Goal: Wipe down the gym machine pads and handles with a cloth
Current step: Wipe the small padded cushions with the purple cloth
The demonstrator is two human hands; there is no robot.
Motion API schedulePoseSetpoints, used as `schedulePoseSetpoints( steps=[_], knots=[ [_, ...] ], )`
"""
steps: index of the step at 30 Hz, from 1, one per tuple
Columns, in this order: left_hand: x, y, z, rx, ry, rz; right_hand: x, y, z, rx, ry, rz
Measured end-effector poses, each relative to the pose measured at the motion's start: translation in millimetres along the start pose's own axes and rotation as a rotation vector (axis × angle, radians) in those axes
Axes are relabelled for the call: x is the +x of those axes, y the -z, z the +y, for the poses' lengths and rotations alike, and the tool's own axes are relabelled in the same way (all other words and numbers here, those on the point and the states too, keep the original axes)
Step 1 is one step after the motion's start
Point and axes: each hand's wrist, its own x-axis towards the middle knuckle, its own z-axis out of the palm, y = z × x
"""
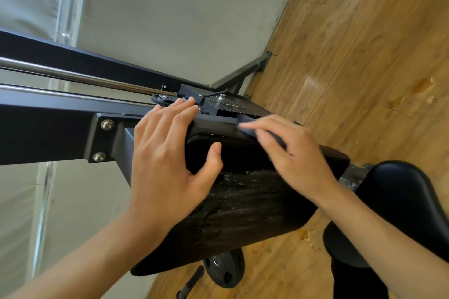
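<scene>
Presently mid-wipe: the right hand (pixel 296 155), grip released and fingers flat, presses the cloth (pixel 275 139) on the pad (pixel 243 201) at its upper edge. The left hand (pixel 167 162), likewise released, braces the pad. Next, probably: sweep down the streaked face.

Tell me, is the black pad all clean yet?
Partly. Wet streaks across the back pad look wiped already. The right hand presses the cloth along its top edge; the left hand steadies it. The seat pad shows no streaks, and handles aren't visible.
</scene>
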Motion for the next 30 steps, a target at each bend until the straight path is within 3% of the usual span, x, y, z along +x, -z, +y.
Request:
schedulePoseSetpoints(
  steps=[3,7,10,15,19,21,23,25,28,30],
  knots=[
    [-1.0,-1.3,0.2,0.021,0.009,0.005,-8.0,1.3,2.7,0.002,-0.183,0.081],
    [-3.0,-3.4,0.1,0.058,0.017,0.037,23.9,-28.9,-62.6,0.040,0.023,0.000],
    [-2.7,-3.5,0.7,0.102,0.029,0.040,21.7,-19.4,-50.8,0.030,0.102,-0.062],
    [-2.1,-2.2,0.9,0.111,0.037,0.031,6.7,3.0,-21.0,-0.008,-0.180,-0.032],
    [-3.6,-2.8,-0.3,0.072,0.042,0.021,42.3,-30.0,-76.3,0.043,0.023,-0.086],
    [-2.9,-2.1,-0.9,0.063,0.035,0.008,39.2,-23.2,-69.0,0.055,0.050,-0.088],
    [-2.5,-1.5,-1.6,0.058,0.020,0.004,18.4,-3.1,-31.4,-0.031,-0.006,-0.088],
    [-1.6,-2.4,-1.4,0.042,0.010,0.003,-4.1,19.5,11.5,-0.122,-0.179,-0.055],
    [-1.9,-2.9,-1.1,0.013,-0.008,0.003,-9.3,26.2,40.2,-0.045,-0.451,0.053],
    [-1.2,-3.1,-0.9,-0.006,-0.019,0.007,4.7,11.7,18.9,-0.050,-0.361,0.036]
  ],
)
